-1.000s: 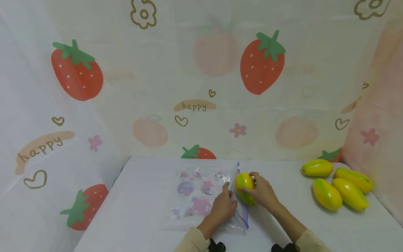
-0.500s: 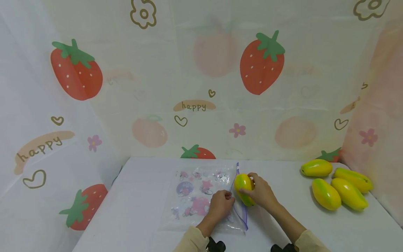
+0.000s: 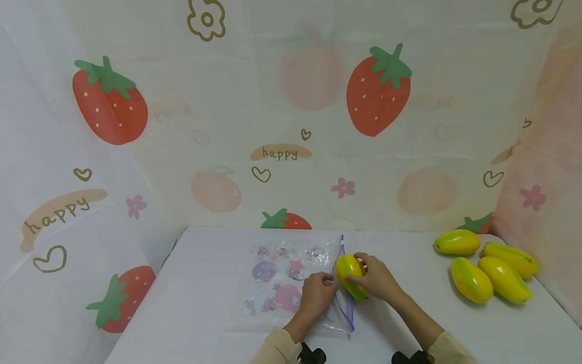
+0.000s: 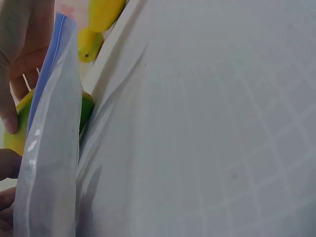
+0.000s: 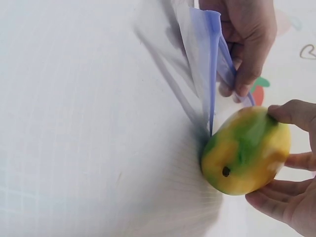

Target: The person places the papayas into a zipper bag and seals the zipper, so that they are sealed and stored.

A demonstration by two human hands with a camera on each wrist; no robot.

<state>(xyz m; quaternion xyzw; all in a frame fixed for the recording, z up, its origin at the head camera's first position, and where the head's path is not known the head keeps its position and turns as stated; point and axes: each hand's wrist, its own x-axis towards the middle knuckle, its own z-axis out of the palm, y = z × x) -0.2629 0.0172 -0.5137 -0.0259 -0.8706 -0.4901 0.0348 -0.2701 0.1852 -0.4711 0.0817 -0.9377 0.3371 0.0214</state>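
A clear zip bag (image 3: 254,308) with pink and purple cartoon prints lies flat, its purple zip edge facing right. My left hand (image 3: 314,298) pinches the upper layer at that edge; the right wrist view shows the lifted purple strip (image 5: 215,54) between thumb and finger, and the mouth parted. In my right hand (image 3: 381,279) is a yellow-green mango (image 3: 348,268), held between thumb and fingers right at the bag's mouth. Its dark-spotted end shows in the right wrist view. Part of the mango is hidden behind the bag's edge in the left wrist view.
Several more mangoes (image 3: 471,281) lie grouped on the right of the white table (image 3: 191,283). Behind the table hangs a cloth (image 3: 291,101) printed with strawberries, and side cloths close in left and right.
The left forefinger, stretched out earlier, has curled in to pinch the bag's edge. The zip edge has shifted slightly left. The right hand has brought the mango a little left and nearer.
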